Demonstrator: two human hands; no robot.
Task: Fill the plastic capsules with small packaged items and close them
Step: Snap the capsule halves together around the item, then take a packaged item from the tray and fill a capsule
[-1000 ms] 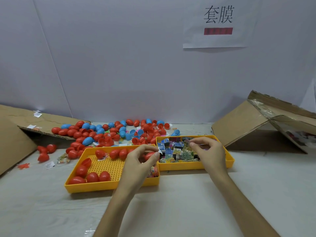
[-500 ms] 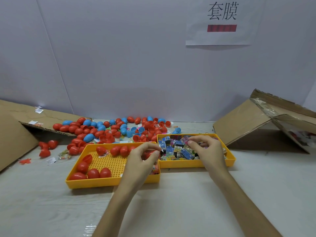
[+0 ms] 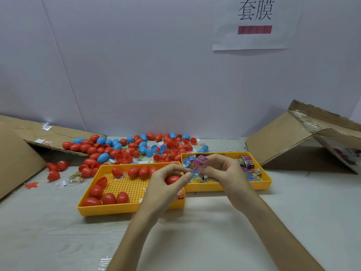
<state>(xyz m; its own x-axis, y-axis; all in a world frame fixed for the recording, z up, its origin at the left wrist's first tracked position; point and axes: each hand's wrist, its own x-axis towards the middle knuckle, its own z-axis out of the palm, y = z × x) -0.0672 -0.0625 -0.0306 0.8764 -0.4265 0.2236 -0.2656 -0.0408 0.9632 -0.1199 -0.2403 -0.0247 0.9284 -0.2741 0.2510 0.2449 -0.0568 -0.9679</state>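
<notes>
Capsules [image 3: 108, 198] in near tray [image 3: 117, 209], packets [image 3: 252, 174] in far tray [image 3: 262, 185]

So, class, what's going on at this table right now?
A person is packing capsules. The left hand grips a red capsule over the left yellow tray, while the right hand pinches a pink packet above the right yellow tray of packets. The packet is not yet in the capsule. Loose red and blue capsules lie behind.

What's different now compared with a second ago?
The right hand has lifted a pink packet out of the right yellow tray and brought it toward the left hand, which still holds a red capsule over the left yellow tray. Both trays and the loose capsules behind them stayed put.
</notes>
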